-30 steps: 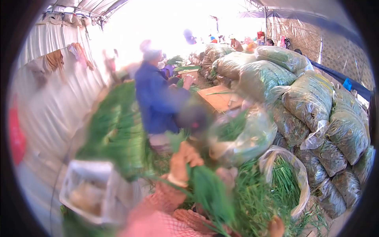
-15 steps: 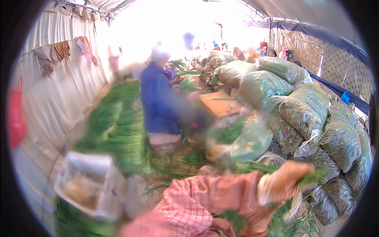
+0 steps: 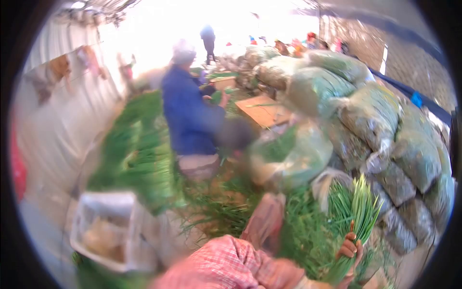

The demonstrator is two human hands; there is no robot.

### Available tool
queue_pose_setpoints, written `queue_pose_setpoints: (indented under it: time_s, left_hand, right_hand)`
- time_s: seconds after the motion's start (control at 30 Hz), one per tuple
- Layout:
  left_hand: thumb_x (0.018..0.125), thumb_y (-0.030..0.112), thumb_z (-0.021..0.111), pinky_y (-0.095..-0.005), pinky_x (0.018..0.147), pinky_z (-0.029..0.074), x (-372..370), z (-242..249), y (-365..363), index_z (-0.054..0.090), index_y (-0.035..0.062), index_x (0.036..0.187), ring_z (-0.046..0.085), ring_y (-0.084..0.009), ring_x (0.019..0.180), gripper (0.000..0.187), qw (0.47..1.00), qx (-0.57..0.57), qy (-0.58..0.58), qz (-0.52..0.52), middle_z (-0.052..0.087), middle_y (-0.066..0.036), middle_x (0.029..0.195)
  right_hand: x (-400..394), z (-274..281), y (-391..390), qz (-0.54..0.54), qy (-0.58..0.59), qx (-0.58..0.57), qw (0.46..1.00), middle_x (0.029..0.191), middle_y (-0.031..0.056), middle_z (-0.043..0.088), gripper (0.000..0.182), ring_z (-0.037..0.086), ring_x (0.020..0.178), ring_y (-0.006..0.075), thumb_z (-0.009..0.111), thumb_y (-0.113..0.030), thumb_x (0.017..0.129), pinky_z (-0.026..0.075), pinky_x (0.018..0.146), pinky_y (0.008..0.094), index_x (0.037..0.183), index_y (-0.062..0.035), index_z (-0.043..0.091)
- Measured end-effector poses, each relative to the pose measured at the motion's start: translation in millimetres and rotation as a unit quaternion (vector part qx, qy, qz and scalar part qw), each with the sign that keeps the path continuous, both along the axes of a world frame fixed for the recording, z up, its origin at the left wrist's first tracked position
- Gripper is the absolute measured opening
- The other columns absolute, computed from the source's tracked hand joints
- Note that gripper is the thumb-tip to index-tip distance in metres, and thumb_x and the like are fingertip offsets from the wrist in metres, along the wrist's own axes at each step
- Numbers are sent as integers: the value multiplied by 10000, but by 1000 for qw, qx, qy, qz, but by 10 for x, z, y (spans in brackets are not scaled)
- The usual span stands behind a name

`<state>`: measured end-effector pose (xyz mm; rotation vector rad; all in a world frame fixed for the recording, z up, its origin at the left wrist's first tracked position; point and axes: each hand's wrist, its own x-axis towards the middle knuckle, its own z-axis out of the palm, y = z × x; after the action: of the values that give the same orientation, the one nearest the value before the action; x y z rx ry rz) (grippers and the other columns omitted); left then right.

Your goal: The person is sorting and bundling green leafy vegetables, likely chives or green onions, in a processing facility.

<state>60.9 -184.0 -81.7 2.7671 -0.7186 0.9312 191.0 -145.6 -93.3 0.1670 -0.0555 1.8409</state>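
Note:
At the lower right, my right hand is closed around a bunch of long, thin green stalks, something like chives or green onions. The bunch stands nearly upright, its pale tips pointing up. A pink plaid sleeve on my left arm crosses the bottom of the view; its cuff runs to the lower edge and the left hand is out of sight. Beside my right hand lies a loose heap of the same greens. An open clear plastic bag with greens inside sits beyond the heap.
Full plastic sacks are piled along the right. A white crate stands at the lower left, beside rows of laid-out greens. A person in a blue jacket is ahead, near a cardboard sheet.
The hand with greens, blurred and stretched to the right before, is now lower, with the bunch upright. The plaid sleeve has dropped, and the view has shifted slightly.

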Motion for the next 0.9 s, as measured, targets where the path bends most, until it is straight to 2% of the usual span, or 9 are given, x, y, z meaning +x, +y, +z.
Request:
queue_pose_setpoints:
  time_s: [0.13, 0.17, 0.2, 0.27, 0.37, 0.57, 0.63, 0.73, 0.9]
  left_hand:
    - [693, 165, 562, -381, 677, 437, -214, 336, 127, 572, 57, 681, 546, -268, 698, 109, 916, -331, -26, -226, 551, -108, 660]
    - [641, 217, 632, -334, 528, 463, -364, 445, 179, 546, 66, 791, 545, -237, 575, 229, 911, -383, -74, -132, 519, -55, 648]
    - [767, 246, 634, -333, 862, 434, -535, 345, 360, 531, 20, 1059, 566, -284, 968, 383, 895, -413, 153, -74, 580, -150, 1019]
    - [756, 59, 672, -304, 857, 441, -900, 156, 651, 521, 0, 1076, 526, -174, 990, 359, 545, -793, 227, -149, 552, -84, 1053]
    - [818, 158, 618, -363, 955, 376, -1018, -406, 1178, 431, -6, 1212, 495, -232, 1076, 466, 617, -776, 99, 80, 497, -148, 1166]
    - [876, 328, 518, -425, 992, 341, -377, -1397, 1189, 411, 6, 1234, 456, -270, 1132, 493, 350, -930, 105, -41, 476, -157, 1226]
    - [854, 407, 527, -423, 990, 344, -50, -1334, 1180, 383, 31, 1269, 453, -277, 1135, 578, 424, -894, 115, -90, 455, -152, 1254]
    - [821, 487, 540, -421, 978, 361, 118, -1501, 1139, 377, 56, 1285, 464, -281, 1119, 654, 375, -916, 57, -130, 450, -145, 1266]
    - [766, 507, 610, -404, 1007, 324, 119, -1947, 1320, 336, 49, 1314, 422, -276, 1156, 765, 224, -966, 64, -114, 434, -110, 1280]
  right_hand:
    - [419, -42, -263, -70, -235, -32, 969, 628, -11, 357, 316, 335, 488, 42, 517, -41, 830, 291, 419, 191, 1133, -4, 438]
    - [387, 96, -342, -105, -244, -86, 960, 622, 3, 395, 348, 343, 456, 64, 521, -20, 808, 292, 408, 210, 1136, -23, 407]
    - [374, 195, -413, -120, -325, -87, 934, 623, 8, 399, 399, 336, 452, 62, 537, -16, 790, 296, 411, 206, 1165, -24, 401]
    - [435, 210, -591, -108, -431, -90, 892, 585, 5, 419, 330, 358, 447, 70, 575, -26, 764, 291, 417, 214, 1073, 6, 466]
    - [526, 53, -876, -68, -509, -123, 849, 550, 13, 469, 178, 420, 465, 90, 602, -43, 754, 303, 430, 236, 908, 35, 558]
    - [306, -103, -1055, 59, -647, -111, 752, 644, 28, 552, 134, 494, 559, 106, 600, -95, 785, 396, 506, 258, 895, -19, 597]
    - [160, -284, -1130, 47, -726, -54, 684, 680, 50, 578, 140, 524, 600, 136, 596, -104, 786, 429, 536, 285, 901, -24, 600]
    - [-65, -1003, -1277, -47, -927, 36, 370, 898, 228, 572, 597, 596, 772, 354, 637, -256, 702, 488, 639, 401, 1190, 3, 412]
    - [-596, -930, -1148, 72, -994, -78, -10, 764, 124, 529, 722, 561, 587, 255, 552, -153, 700, 468, 413, 375, 1357, -50, 271]
